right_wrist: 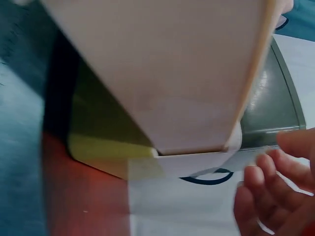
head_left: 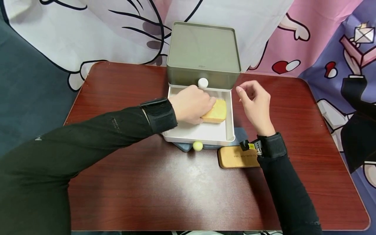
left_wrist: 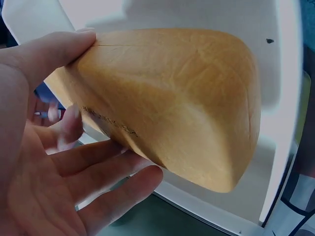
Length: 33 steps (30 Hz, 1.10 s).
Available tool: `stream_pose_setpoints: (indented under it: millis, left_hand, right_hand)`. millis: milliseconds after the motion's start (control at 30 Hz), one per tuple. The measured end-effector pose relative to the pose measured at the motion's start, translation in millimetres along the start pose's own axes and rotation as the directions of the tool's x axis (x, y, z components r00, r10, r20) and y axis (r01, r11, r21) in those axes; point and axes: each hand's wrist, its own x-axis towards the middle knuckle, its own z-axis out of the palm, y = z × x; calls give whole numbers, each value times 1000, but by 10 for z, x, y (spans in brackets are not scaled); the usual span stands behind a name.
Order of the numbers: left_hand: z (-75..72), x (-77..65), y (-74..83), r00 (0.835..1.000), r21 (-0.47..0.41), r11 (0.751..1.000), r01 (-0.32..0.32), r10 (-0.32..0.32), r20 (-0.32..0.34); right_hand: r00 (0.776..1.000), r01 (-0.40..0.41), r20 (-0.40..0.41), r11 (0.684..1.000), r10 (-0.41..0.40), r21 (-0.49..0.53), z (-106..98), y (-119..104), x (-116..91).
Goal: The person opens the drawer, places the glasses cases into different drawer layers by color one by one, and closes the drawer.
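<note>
My left hand reaches into a pulled-out white drawer. It grips a yellow-tan block shaped like a bread loaf. In the left wrist view the thumb lies along the top of the loaf-shaped block and the fingers are under its side, where small dark print shows. My right hand hovers right of the drawer, fingers loosely curled and holding nothing. The drawer belongs to an olive-green storage box with a white knob; a yellow-green ball knob sits on the drawer's front.
A flat tan piece with printed letters lies on the red-brown table, partly behind my right wrist. Something blue-grey and flat shows beneath the drawer. A patterned cloth hangs behind the box.
</note>
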Motion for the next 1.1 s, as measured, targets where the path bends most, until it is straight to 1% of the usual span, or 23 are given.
stream_pose_setpoints:
  millis: [100, 200, 433, 667, 1100]
  left_hand:
    - [-14, 36, 4, 1000, 25, 1000, -10, 10, 28]
    - [-5, 80, 10, 999, 37, 999, -19, 18, 48]
    - [48, 157, 21, 997, 24, 1000, -16, 14, 71]
    - [58, 164, 19, 998, 10, 1000, 11, -12, 61]
    - [127, 186, 34, 999, 29, 998, 49, -48, -20]
  right_hand:
    - [996, -37, 74, 999, 39, -32, 28, 134, -72]
    - [990, -53, 132, 997, 59, -50, 42, 200, -145]
    - [974, -90, 202, 992, 105, -87, 60, 237, -242]
    - [966, -99, 232, 992, 116, -84, 67, 240, -273]
    - [966, -87, 236, 994, 102, -71, 72, 237, -271]
